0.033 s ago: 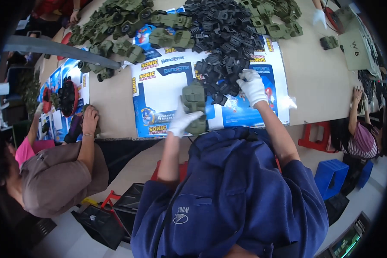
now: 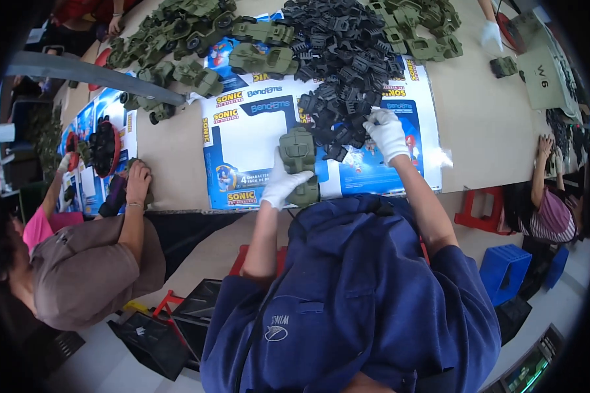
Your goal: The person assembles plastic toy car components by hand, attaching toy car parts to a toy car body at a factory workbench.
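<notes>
Two hands in white gloves are at work over a printed sheet (image 2: 255, 141) laid on the bench (image 2: 482, 131). The left hand (image 2: 284, 183) grasps a green toy vehicle (image 2: 297, 145), its thumb lying across the body and its fingers along the left side. The vehicle is on the sheet near the bench's front edge, its long axis pointing away from the person. The right hand (image 2: 387, 135) is at the near right edge of a heap of black parts (image 2: 337, 49), fingers bent; whether a part is between the fingertips cannot be told. The heap spreads from the far side of the bench down onto the sheet, its near end just beside the vehicle.

More green vehicles (image 2: 177, 29) are piled at the far left, and green bodies (image 2: 426, 33) lie at the far right, beside the black heap. A grey curved bar (image 2: 92, 71) crosses the upper left. A co-worker in a brown top (image 2: 98, 272) is to the left. A red stool (image 2: 480, 209) and a blue crate (image 2: 503, 265) stand to the right.
</notes>
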`<state>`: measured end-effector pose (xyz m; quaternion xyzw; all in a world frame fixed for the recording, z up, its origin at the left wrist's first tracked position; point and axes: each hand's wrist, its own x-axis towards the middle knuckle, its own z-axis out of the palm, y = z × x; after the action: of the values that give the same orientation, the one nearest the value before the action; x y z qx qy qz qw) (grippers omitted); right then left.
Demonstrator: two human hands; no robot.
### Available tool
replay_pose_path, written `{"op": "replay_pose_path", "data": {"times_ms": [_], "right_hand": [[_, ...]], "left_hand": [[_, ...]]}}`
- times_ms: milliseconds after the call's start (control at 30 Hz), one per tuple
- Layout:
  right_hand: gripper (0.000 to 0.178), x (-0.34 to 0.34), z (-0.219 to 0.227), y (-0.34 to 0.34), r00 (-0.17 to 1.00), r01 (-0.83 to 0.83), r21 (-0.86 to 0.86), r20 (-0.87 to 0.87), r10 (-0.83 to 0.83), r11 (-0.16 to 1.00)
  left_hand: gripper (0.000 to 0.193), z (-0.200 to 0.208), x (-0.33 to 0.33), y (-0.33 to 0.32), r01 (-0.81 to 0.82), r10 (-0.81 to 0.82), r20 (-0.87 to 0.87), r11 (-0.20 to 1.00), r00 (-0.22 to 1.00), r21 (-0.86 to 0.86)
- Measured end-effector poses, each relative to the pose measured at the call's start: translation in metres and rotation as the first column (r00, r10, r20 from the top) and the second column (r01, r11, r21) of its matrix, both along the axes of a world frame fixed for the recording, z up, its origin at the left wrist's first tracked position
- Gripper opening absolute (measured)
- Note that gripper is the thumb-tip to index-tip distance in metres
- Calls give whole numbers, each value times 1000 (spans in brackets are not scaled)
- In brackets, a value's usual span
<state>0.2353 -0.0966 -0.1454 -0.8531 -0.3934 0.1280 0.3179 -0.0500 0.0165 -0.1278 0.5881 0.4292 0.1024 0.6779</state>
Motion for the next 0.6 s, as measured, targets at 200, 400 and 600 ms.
{"op": "replay_pose_path", "data": {"times_ms": [200, 400, 600], "right_hand": [[18, 12, 11, -17, 907, 244, 116, -379, -184, 963], [52, -14, 31, 3, 991, 30, -176, 133, -7, 984], [34, -8, 16, 3, 883, 156, 46, -455, -118, 987]], "left_hand": [[125, 1, 13, 1, 11, 98, -321, 947, 942, 322], [66, 1, 19, 2, -109, 106, -67, 994, 992, -32], [61, 32, 9, -4, -113, 138, 102, 968, 985, -223]]}}
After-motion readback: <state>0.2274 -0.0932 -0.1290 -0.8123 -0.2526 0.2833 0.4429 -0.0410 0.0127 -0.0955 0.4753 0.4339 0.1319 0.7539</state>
